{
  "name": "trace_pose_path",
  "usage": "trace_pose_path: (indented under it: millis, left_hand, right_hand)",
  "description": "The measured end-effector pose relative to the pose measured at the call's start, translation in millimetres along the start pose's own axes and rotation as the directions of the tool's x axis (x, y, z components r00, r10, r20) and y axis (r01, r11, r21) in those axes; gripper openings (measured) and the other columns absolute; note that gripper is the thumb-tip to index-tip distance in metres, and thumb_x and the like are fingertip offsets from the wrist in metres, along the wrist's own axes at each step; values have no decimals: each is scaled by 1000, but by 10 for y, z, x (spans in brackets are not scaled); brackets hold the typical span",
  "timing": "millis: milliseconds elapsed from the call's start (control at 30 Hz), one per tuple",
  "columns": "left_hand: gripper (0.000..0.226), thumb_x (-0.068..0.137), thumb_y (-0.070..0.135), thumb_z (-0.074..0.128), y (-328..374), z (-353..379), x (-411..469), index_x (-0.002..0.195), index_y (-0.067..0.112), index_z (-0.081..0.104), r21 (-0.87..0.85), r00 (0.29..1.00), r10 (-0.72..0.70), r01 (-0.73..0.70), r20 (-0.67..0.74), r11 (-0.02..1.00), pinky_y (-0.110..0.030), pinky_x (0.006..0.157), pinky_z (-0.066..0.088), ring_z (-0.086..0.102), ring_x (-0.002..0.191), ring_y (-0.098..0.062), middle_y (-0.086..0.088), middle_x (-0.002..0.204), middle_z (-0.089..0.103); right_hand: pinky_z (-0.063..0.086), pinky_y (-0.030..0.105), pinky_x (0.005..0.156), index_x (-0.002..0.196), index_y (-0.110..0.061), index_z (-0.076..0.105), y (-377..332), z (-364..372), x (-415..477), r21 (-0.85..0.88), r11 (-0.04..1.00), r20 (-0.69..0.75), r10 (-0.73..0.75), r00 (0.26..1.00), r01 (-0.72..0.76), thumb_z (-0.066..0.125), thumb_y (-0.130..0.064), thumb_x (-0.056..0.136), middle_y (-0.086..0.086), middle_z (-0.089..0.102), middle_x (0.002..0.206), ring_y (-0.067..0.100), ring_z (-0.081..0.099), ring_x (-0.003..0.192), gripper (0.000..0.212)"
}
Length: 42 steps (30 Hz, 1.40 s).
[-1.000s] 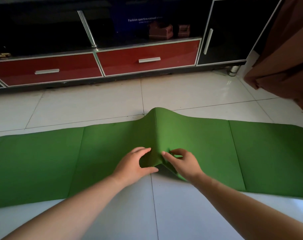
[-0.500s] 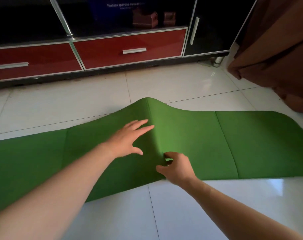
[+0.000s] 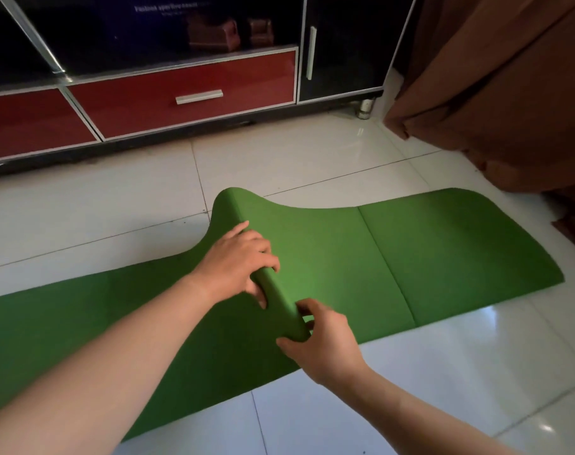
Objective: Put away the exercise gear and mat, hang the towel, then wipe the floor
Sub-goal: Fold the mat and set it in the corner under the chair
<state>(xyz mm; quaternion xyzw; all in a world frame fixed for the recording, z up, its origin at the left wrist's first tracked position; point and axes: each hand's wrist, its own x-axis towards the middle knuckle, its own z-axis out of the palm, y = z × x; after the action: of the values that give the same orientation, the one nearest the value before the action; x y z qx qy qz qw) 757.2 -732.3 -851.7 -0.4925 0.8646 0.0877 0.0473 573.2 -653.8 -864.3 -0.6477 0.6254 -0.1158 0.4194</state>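
— Green foam exercise mat, where is it?
— Flat on the white tiled floor, middle humped up.
— My grips?
— Left hand curled over the ridge; right hand pinches its near end.

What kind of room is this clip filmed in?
Most likely a home living room: a low TV-style cabinet with red drawers and dark glass doors, brown curtains reaching the floor, and glossy white floor tiles with a green mat spread out.
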Motion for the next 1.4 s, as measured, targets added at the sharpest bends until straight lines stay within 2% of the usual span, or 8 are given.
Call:
trace_pose_path:
  millis: [300, 500, 633, 800, 933, 1100, 1267, 1400]
  left_hand:
    - [51, 61, 52, 71, 215, -768, 40, 105, 29, 67, -27, 993, -20, 16, -118, 1000, -39, 112, 15, 52, 110, -20, 7, 103, 65]
    - [49, 65, 50, 73, 534, -1484, 20, 110, 33, 64, -67, 1000, -6, 4, -25, 998, -32, 105, 20, 49, 114, -15, 13, 110, 64]
    - [52, 73, 33, 74, 848, -2130, -64, 122, 32, 55, -92, 992, 13, -2, 123, 996, -28, 107, 20, 43, 122, -10, 15, 123, 57]
    - [43, 79, 23, 69, 1246, -2876, -203, 119, 32, 55, -109, 974, 43, -19, 224, 994, -30, 114, -2, 40, 127, -9, 15, 127, 55]
    - [41, 79, 26, 70, 1567, -3609, -260, 117, 34, 58, -116, 982, 64, -43, 179, 992, -31, 109, 23, 51, 115, -13, 15, 117, 62]
    - [40, 67, 21, 78, 1854, -4647, -308, 103, 31, 66, -136, 997, 45, -36, 63, 990, -36, 95, 40, 61, 94, -20, 11, 96, 69]
    - [29, 73, 38, 72, 2087, -5644, -381, 99, 29, 67, -136, 998, 19, -27, -61, 990, -36, 88, 42, 61, 90, -19, 10, 92, 69]
    - [35, 73, 39, 73, 2144, -6146, -455, 107, 32, 64, -141, 998, -16, 8, -60, 990, -35, 96, 37, 58, 102, -15, 13, 103, 66]
  right_hand:
    - [40, 20, 35, 101, -18, 54, -381, -842, -97, -8, 998, 88, -55, 995, 56, 61, -12, 74, 3, 62, 79, 13, 53, 46, 29]
    - [45, 20, 47, 102, -18, 58, -697, -1524, -509, -98, 994, 101, -44, 994, 54, 60, -14, 73, -2, 61, 80, 16, 59, 65, 29]
    - [52, 27, 63, 105, -20, 59, -916, -2026, -992, -116, 993, 128, 15, 992, 0, 59, -16, 75, 0, 66, 95, 18, 63, 77, 30]
    - [44, 22, 73, 111, -19, 59, -1243, -2656, -1607, -106, 993, 135, 68, 989, -53, 60, -16, 77, -1, 65, 106, 18, 61, 89, 34]
    - [40, 20, 77, 116, -19, 56, -1565, -3244, -2012, -123, 988, 84, 105, 991, -94, 63, -19, 77, -2, 61, 113, 17, 58, 96, 40]
    - [40, 25, 80, 121, -21, 52, -2162, -4030, -2343, -212, 973, 12, 92, 996, -88, 65, -27, 77, -2, 57, 117, 20, 56, 104, 46]
    - [42, 28, 74, 111, -22, 60, -2664, -4887, -2536, -244, 969, -41, 22, 999, -32, 61, -18, 77, -1, 64, 107, 24, 58, 98, 34]
    - [43, 30, 71, 103, -21, 63, -2942, -5276, -2677, -243, 969, -17, -46, 999, 41, 59, -14, 77, -1, 66, 99, 24, 59, 92, 27]
